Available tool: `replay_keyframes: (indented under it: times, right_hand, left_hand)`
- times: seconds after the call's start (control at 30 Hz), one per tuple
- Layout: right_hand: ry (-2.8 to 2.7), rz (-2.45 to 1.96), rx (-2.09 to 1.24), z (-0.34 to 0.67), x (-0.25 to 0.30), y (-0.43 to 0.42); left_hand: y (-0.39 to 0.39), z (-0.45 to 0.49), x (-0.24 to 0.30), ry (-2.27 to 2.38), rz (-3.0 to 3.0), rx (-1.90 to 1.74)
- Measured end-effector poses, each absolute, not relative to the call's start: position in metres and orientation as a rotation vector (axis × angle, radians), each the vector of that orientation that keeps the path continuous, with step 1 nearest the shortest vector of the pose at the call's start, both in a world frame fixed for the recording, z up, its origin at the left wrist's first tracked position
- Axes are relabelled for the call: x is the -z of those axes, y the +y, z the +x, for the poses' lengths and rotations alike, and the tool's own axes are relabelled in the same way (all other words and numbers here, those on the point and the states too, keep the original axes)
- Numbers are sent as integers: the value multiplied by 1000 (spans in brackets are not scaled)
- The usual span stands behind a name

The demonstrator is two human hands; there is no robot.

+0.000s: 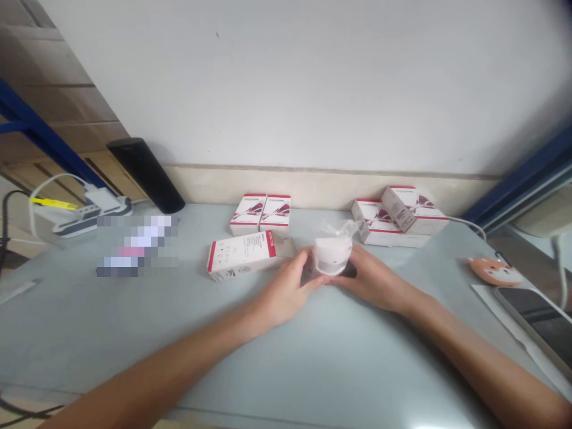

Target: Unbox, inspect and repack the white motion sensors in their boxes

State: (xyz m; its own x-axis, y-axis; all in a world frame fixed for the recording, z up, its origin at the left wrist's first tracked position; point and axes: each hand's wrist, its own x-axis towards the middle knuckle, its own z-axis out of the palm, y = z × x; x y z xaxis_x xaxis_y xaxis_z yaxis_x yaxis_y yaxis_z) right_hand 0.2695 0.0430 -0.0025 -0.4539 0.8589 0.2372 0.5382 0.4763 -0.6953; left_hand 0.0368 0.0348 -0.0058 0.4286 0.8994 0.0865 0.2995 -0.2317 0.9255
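Round white detector (333, 255), short drum form, held above the pale grey tabletop (179, 339), its short axis near upright and leaning slightly toward the wearer; a loose clear plastic wrap (339, 229) covers it, the free end pointing up and right. Left hand (289, 286) and right hand (370, 280) clamp it from either side, fingertips (319, 281) meeting just below it. Relative to the detector: a white-and-red carton (239, 256) lies flat just left, two upright cartons (260, 214) stand behind left, two more cartons (393, 217) stand behind right, a black cylinder (145, 176) and power strip (92, 217) sit well left, and a fox-shaped mouse (495, 271) lies well right.
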Motion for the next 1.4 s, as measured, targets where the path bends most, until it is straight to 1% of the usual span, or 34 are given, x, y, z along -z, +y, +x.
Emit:
replay_keyframes:
  times: [0.1,0.2,0.47,0.67,0.8,0.97,1.17,1.27,1.4]
  right_hand:
    - [-2203,-1044,-683,270,10,43]
    - [-2157,-1031,-684,267,14,41]
    - [-2257,-1150,-555,262,17,38]
    - [-2289,-1162,-540,259,12,34]
    - [-2284,-1168,-486,261,14,33]
    - [-2326,-1106,-469,259,11,36]
    - [-2289,-955,-256,263,8,39]
    - [-2211,-928,-290,264,5,36]
    - [-2159,-967,-494,260,1,29]
  left_hand:
    - [32,31,7,1157,1858,-755]
    - [28,29,5,1127,1877,-761]
    - [27,28,4,822,1685,-970]
    - [29,29,-3,1016,1708,-825]
    - [30,28,-4,1045,1752,-750]
    - [31,26,0,1010,1800,-722]
    - [24,25,-1,931,1792,-818]
    - [17,26,-3,928,1716,-890]
    - [11,29,-8,916,1599,-939]
